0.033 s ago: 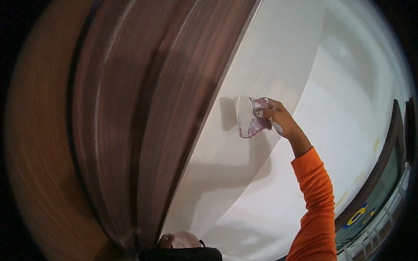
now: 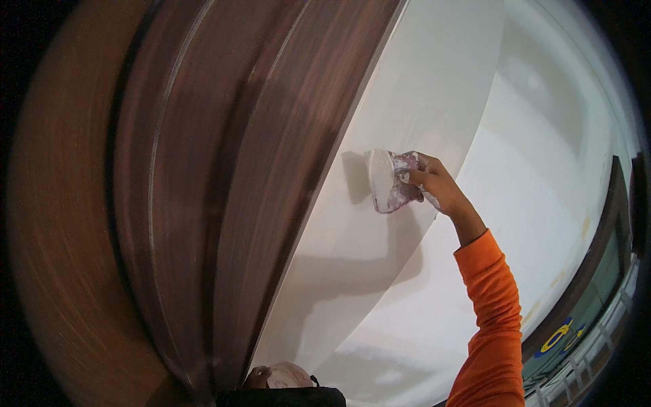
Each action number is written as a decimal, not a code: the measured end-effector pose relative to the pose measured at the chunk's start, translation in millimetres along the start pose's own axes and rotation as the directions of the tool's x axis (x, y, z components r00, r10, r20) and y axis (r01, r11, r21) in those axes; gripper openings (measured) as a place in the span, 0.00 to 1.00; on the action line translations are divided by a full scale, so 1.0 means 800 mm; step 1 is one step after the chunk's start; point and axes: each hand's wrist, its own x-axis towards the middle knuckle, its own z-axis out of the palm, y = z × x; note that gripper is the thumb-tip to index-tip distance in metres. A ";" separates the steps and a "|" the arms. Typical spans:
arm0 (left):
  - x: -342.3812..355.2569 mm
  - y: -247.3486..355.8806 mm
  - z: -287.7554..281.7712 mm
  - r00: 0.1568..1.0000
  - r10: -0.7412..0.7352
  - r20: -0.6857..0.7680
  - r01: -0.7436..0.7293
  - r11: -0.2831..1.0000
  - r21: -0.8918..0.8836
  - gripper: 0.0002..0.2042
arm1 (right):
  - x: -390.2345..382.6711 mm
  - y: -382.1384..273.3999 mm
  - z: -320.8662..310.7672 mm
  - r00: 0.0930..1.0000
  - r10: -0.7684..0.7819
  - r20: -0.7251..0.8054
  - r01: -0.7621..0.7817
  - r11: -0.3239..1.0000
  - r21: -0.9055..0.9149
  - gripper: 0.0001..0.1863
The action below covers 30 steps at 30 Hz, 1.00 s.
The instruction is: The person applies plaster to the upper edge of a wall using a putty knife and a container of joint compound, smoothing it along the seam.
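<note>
My right hand [image 2: 434, 183], smeared with white paste, is closed on a putty scraper [image 2: 393, 182]. The scraper is a flat, purplish blade thickly coated with white paste. Its broad edge points left, towards the off-white wall strip [image 2: 407, 102], and its shadow lies just beside that edge. Whether the edge touches the wall I cannot tell. At the bottom, only a small part of my left hand [image 2: 257, 376] shows, its thumb against a pale pink, rounded thing [image 2: 290, 374]. A black edge in front hides the rest of both.
Dark brown grooved wood panelling [image 2: 285, 136] borders the strip on the left. To the right a bright white wall [image 2: 522, 163] continues. Farther right are a dark-framed glass pane [image 2: 576, 332] with a yellow and blue mark and a pale ladder-like frame [image 2: 590, 366].
</note>
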 end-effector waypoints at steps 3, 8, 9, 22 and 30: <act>0.008 -0.011 0.019 0.994 0.090 -0.062 -0.086 0.995 0.057 0.21 | -0.004 0.025 -0.015 0.979 -0.198 -0.046 0.174 0.933 -0.315 0.15; 0.054 -0.102 -0.034 0.973 0.214 -0.087 -0.224 0.965 -0.137 0.19 | 0.041 0.020 0.014 0.701 -0.705 0.108 0.257 0.108 -0.960 0.17; 0.058 -0.101 -0.031 0.999 0.026 0.047 -0.013 0.967 -0.256 0.19 | 0.051 0.024 0.012 0.686 -0.710 0.161 0.181 -0.048 -0.982 0.18; -0.066 0.060 0.003 0.989 -0.101 0.107 0.106 0.994 -0.039 0.22 | -0.015 0.098 0.116 0.915 -0.363 0.175 0.074 -0.274 -0.959 0.16; -0.055 -0.004 -0.005 0.963 -0.209 0.169 0.219 0.975 -0.047 0.23 | 0.059 0.076 0.095 0.847 -0.520 0.108 -0.115 -0.378 -0.919 0.22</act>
